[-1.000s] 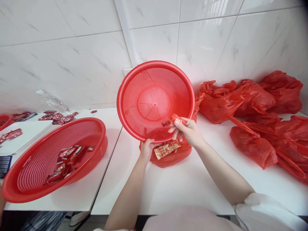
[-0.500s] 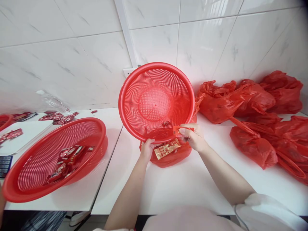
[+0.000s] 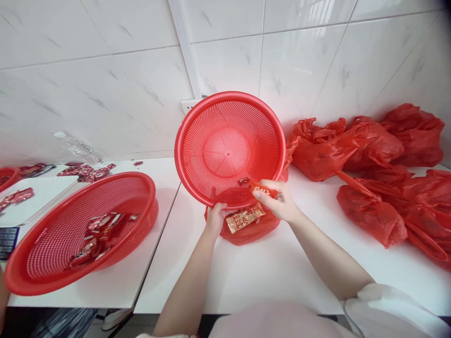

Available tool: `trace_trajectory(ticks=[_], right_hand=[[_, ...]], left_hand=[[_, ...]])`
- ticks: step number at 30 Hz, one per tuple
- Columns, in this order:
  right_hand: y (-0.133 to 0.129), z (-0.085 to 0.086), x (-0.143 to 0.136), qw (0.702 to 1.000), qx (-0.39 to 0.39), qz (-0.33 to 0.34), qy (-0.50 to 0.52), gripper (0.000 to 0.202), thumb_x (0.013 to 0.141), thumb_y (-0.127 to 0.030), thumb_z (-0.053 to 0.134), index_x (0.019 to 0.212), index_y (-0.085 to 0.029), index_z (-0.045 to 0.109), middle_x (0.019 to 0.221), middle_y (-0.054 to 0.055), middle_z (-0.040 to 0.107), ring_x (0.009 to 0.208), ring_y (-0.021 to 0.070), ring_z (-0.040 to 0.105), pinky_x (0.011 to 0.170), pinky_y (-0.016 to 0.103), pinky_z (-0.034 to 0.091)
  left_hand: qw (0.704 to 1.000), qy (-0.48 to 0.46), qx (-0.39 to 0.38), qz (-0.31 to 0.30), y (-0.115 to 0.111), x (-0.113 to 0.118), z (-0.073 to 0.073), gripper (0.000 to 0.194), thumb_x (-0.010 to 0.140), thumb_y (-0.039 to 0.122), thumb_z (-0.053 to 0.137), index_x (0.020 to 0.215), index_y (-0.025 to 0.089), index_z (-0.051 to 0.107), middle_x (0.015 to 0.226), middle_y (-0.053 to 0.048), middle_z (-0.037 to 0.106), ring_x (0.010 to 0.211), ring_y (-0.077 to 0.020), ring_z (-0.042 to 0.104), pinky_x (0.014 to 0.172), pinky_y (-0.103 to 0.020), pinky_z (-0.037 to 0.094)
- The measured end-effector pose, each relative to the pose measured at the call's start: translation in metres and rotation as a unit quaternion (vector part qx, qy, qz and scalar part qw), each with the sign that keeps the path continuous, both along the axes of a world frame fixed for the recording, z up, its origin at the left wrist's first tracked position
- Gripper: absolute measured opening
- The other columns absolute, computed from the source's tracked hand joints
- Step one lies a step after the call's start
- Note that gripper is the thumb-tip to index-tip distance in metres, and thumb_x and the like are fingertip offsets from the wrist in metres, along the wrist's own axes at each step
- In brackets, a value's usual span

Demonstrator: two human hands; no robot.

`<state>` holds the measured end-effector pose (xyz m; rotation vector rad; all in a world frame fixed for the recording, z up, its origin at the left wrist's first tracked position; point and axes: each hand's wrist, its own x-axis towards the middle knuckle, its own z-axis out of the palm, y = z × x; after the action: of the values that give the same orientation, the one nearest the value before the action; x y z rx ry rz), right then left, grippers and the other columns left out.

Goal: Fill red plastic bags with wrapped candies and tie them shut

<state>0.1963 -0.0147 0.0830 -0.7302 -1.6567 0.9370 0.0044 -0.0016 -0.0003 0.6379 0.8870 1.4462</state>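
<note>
A red mesh basket (image 3: 229, 150) is tilted up over a red plastic bag (image 3: 246, 236), its open side facing me. My left hand (image 3: 215, 219) is closed on the basket's lower rim. Between the fingers of my right hand (image 3: 280, 202) is a red packet (image 3: 262, 188) with gold print, held over the basket's lower right edge. One small dark red packet (image 3: 243, 182) lies inside the basket near its lower side. Gold packets (image 3: 243, 219) show in the mouth of the bag, just below the rim.
Another red basket (image 3: 151, 197) with several red packets (image 3: 102, 230) stands at the left. Filled red bags (image 3: 373, 218) crowd the right. A plastic bottle (image 3: 79, 148) and loose packets (image 3: 86, 172) lie back left. Part of a person's arm shows at the left edge.
My right hand has shifted slightly, and the red packet in its fingers has turned and shows more of its printed face. The basket and my left hand are nearly unmoved.
</note>
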Motion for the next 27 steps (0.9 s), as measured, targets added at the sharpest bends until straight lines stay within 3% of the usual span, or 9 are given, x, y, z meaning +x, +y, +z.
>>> trace_trajectory(ticks=[6, 12, 17, 21, 25, 27], right_hand=[[0.0, 0.0, 0.005, 0.996, -0.067, 0.046, 0.022, 0.045, 0.084, -0.039, 0.06, 0.054, -0.02, 0.033, 0.052, -0.006, 0.029, 0.049, 0.008, 0.029, 0.048, 0.024, 0.024], [0.0, -0.001, 0.004, 0.998, -0.034, 0.05, 0.009, 0.049, 0.084, -0.034, 0.062, 0.05, -0.019, 0.029, 0.05, -0.006, 0.027, 0.047, 0.0066, 0.024, 0.046, 0.025, 0.021], [0.002, -0.011, -0.002, 0.992, -0.09, 0.063, 0.065, 0.041, 0.09, -0.05, 0.053, 0.063, -0.019, 0.048, 0.048, -0.006, 0.033, 0.042, 0.0079, 0.03, 0.042, 0.024, 0.026], [0.001, -0.015, -0.005, 0.995, -0.057, 0.035, 0.073, 0.047, 0.092, -0.057, 0.045, 0.063, -0.02, 0.047, 0.048, -0.005, 0.037, 0.04, 0.0087, 0.034, 0.041, 0.024, 0.028], [-0.003, -0.01, -0.001, 0.998, -0.05, 0.002, 0.033, 0.051, 0.093, -0.051, 0.048, 0.054, -0.02, 0.039, 0.045, -0.005, 0.037, 0.039, 0.007, 0.031, 0.04, 0.023, 0.026], [-0.005, -0.004, 0.002, 0.999, -0.048, -0.006, 0.016, 0.051, 0.095, -0.048, 0.045, 0.053, -0.019, 0.042, 0.043, -0.004, 0.042, 0.039, 0.0072, 0.036, 0.041, 0.022, 0.029]], left_hand=[[1.0, 0.001, 0.0, 0.005, 0.0, 0.001, 0.001, 0.047, 0.059, 0.015, 0.063, 0.106, 0.017, 0.064, 0.087, -0.004, 0.073, 0.089, -0.0273, 0.069, 0.084, -0.046, 0.054], [1.0, -0.005, 0.003, 0.001, 0.0, 0.001, -0.001, 0.045, 0.06, 0.014, 0.062, 0.105, 0.017, 0.063, 0.087, -0.004, 0.073, 0.088, -0.0263, 0.069, 0.086, -0.046, 0.053], [1.0, -0.005, -0.005, 0.004, -0.001, 0.001, 0.0, 0.045, 0.059, 0.014, 0.063, 0.104, 0.017, 0.063, 0.086, -0.003, 0.073, 0.088, -0.0262, 0.07, 0.086, -0.047, 0.054], [1.0, -0.003, -0.012, 0.007, -0.001, 0.002, 0.002, 0.046, 0.057, 0.014, 0.064, 0.103, 0.016, 0.063, 0.085, -0.004, 0.073, 0.09, -0.0288, 0.069, 0.086, -0.049, 0.053], [1.0, -0.005, -0.008, 0.009, -0.001, 0.001, 0.001, 0.045, 0.058, 0.014, 0.063, 0.103, 0.016, 0.064, 0.085, -0.004, 0.072, 0.09, -0.0283, 0.069, 0.087, -0.049, 0.052], [1.0, -0.007, -0.002, 0.003, -0.001, 0.0, 0.0, 0.043, 0.059, 0.014, 0.063, 0.102, 0.016, 0.064, 0.087, -0.004, 0.073, 0.09, -0.0279, 0.069, 0.087, -0.049, 0.052]])
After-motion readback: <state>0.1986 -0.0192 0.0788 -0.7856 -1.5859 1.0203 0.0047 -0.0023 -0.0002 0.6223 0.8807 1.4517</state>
